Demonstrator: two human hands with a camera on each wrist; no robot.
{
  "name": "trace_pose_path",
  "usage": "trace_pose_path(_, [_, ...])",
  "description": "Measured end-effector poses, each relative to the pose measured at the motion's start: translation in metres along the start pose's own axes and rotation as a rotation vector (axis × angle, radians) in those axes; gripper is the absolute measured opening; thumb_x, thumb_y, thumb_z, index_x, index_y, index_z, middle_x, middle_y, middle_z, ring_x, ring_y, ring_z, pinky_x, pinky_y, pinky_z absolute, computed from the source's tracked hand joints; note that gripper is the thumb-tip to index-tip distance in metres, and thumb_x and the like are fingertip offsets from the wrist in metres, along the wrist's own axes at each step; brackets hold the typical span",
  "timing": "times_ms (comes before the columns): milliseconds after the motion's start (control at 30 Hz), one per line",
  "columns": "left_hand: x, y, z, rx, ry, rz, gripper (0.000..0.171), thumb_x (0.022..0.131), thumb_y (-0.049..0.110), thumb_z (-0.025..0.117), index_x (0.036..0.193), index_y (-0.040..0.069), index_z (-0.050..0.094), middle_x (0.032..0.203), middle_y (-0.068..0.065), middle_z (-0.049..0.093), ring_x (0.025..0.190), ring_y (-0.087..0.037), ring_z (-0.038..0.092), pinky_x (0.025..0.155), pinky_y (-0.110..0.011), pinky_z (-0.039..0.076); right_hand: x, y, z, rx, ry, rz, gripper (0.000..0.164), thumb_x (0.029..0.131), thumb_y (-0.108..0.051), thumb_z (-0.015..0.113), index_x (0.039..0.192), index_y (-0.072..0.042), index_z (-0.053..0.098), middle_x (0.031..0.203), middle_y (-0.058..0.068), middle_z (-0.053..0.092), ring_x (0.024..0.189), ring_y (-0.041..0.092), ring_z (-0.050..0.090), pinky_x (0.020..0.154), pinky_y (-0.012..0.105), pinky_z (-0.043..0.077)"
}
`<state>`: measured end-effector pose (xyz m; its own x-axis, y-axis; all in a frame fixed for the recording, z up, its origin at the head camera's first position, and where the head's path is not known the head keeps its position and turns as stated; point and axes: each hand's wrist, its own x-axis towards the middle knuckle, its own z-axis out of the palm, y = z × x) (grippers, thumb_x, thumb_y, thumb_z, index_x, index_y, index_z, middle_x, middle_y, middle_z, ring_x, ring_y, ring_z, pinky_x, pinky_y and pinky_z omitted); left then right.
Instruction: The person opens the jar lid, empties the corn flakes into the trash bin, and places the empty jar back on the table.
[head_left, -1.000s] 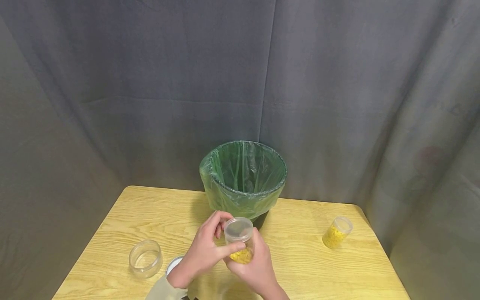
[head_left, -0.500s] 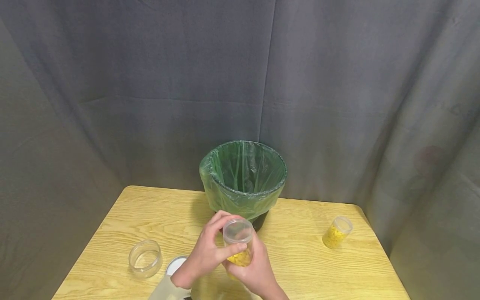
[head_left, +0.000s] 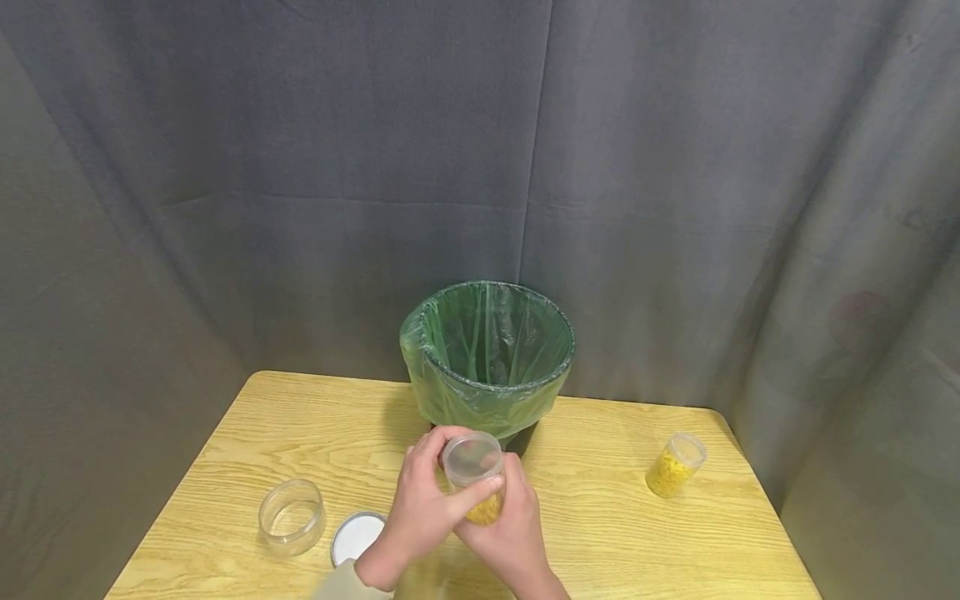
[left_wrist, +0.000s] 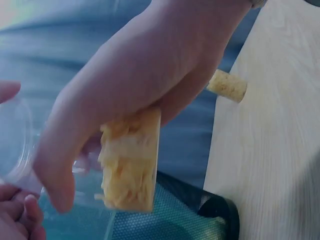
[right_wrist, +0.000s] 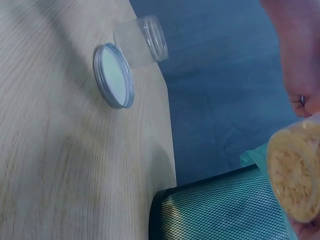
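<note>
In the head view, both hands hold a clear jar with a translucent lid and yellow pieces in its lower part. My left hand grips it near the top, with the thumb across the front. Lower down on the right, my right hand wraps round the body. Pale yellow pieces show through the jar in the left wrist view. The right wrist view shows the base of the jar. Fingers on the far side are mostly hidden in the head view.
A mesh bin lined with a green bag stands behind the hands. To the left lie an open clear tub and a white disc lid with a silvery rim. Another jar of yellow pieces stands at the right. Grey curtain surrounds the wooden table.
The left fingers have come round the jar's far side, close to its lid. Both hands and the jar have shifted slightly left. More of the white disc lid shows beside the left wrist.
</note>
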<state>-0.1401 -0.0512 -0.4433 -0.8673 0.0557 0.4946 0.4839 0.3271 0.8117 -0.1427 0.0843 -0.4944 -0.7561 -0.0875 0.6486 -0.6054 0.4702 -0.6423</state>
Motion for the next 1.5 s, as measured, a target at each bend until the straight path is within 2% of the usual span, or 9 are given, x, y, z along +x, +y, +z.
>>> trace_pose_path(100, [-0.002, 0.002, 0.002, -0.005, 0.016, -0.077, 0.052, 0.069, 0.051, 0.077, 0.107, 0.027, 0.052, 0.104, 0.015, 0.058, 0.094, -0.013, 0.048, 0.078, -0.039, 0.033, -0.001, 0.0, 0.0, 0.001, -0.011, 0.021, 0.065, 0.06, -0.027, 0.085, 0.113, -0.016, 0.05, 0.104, -0.012, 0.054, 0.095, 0.007, 0.055, 0.077, 0.031, 0.048])
trace_pose_path(200, [-0.002, 0.002, 0.003, -0.001, 0.013, -0.104, 0.058, 0.065, 0.053, 0.079, 0.107, 0.026, 0.05, 0.102, 0.014, 0.058, 0.095, -0.013, 0.048, 0.078, -0.038, 0.034, -0.001, -0.002, 0.0, 0.016, -0.027, 0.04, 0.065, 0.06, -0.028, 0.086, 0.113, -0.014, 0.051, 0.104, -0.012, 0.054, 0.096, 0.008, 0.055, 0.078, 0.032, 0.047])
trace_pose_path(433, [0.002, -0.002, -0.007, -0.079, -0.086, 0.056, 0.074, 0.07, 0.04, 0.081, 0.131, 0.017, 0.046, 0.11, 0.009, 0.054, 0.092, -0.015, 0.048, 0.086, -0.046, 0.023, 0.004, -0.017, -0.01, 0.083, -0.054, 0.046, 0.065, 0.062, -0.016, 0.085, 0.117, -0.02, 0.049, 0.107, -0.013, 0.056, 0.096, 0.01, 0.057, 0.078, 0.034, 0.047])
trace_pose_path(567, [0.006, -0.003, -0.014, -0.108, -0.132, 0.147, 0.064, 0.076, 0.031, 0.078, 0.132, 0.018, 0.049, 0.11, 0.007, 0.052, 0.089, -0.015, 0.044, 0.084, -0.045, 0.025, 0.012, -0.035, -0.019, 0.117, -0.038, 0.03, 0.064, 0.059, -0.007, 0.083, 0.114, -0.014, 0.052, 0.105, -0.011, 0.059, 0.095, 0.013, 0.059, 0.078, 0.035, 0.048])
trace_pose_path(733, [0.009, -0.004, -0.017, -0.133, -0.141, 0.189, 0.054, 0.077, 0.027, 0.077, 0.125, 0.02, 0.055, 0.109, 0.007, 0.056, 0.088, -0.015, 0.046, 0.078, -0.037, 0.034, 0.015, -0.047, -0.025, 0.115, -0.051, 0.061, 0.062, 0.058, -0.007, 0.083, 0.112, -0.015, 0.052, 0.103, -0.013, 0.059, 0.093, 0.011, 0.059, 0.076, 0.033, 0.047])
trace_pose_path(900, [0.009, -0.004, -0.016, -0.121, -0.104, 0.16, 0.053, 0.072, 0.029, 0.081, 0.118, 0.02, 0.057, 0.092, 0.005, 0.056, 0.082, -0.016, 0.047, 0.076, -0.035, 0.034, 0.014, -0.047, -0.026, 0.113, -0.053, 0.055, 0.062, 0.058, -0.008, 0.084, 0.111, -0.016, 0.052, 0.102, -0.012, 0.058, 0.093, 0.011, 0.058, 0.077, 0.033, 0.047])
trace_pose_path(1133, [0.009, 0.033, -0.022, -0.085, -0.05, 0.075, 0.05, 0.065, 0.02, 0.084, 0.106, 0.008, 0.058, 0.075, -0.007, 0.05, 0.074, -0.025, 0.045, 0.073, -0.033, 0.03, 0.012, -0.039, -0.022, 0.098, -0.041, 0.029, 0.062, 0.057, -0.008, 0.084, 0.11, -0.014, 0.052, 0.102, -0.011, 0.058, 0.091, 0.012, 0.058, 0.075, 0.033, 0.047])
trace_pose_path(1333, [0.004, 0.009, -0.007, -0.022, 0.02, -0.014, 0.056, 0.063, 0.039, 0.085, 0.106, 0.02, 0.055, 0.083, 0.005, 0.055, 0.079, -0.018, 0.044, 0.073, -0.038, 0.031, 0.003, -0.009, -0.009, 0.037, -0.025, 0.005, 0.065, 0.057, -0.017, 0.084, 0.113, -0.019, 0.051, 0.103, -0.012, 0.055, 0.092, 0.01, 0.057, 0.075, 0.03, 0.046])
trace_pose_path(1500, [0.001, 0.007, -0.001, 0.017, 0.071, -0.081, 0.062, 0.06, 0.051, 0.083, 0.104, 0.023, 0.05, 0.083, 0.007, 0.053, 0.078, -0.014, 0.043, 0.071, -0.037, 0.03, 0.003, -0.005, -0.008, 0.0, -0.006, -0.031, 0.065, 0.06, -0.024, 0.085, 0.115, -0.02, 0.051, 0.103, -0.014, 0.053, 0.091, 0.009, 0.055, 0.076, 0.028, 0.045])
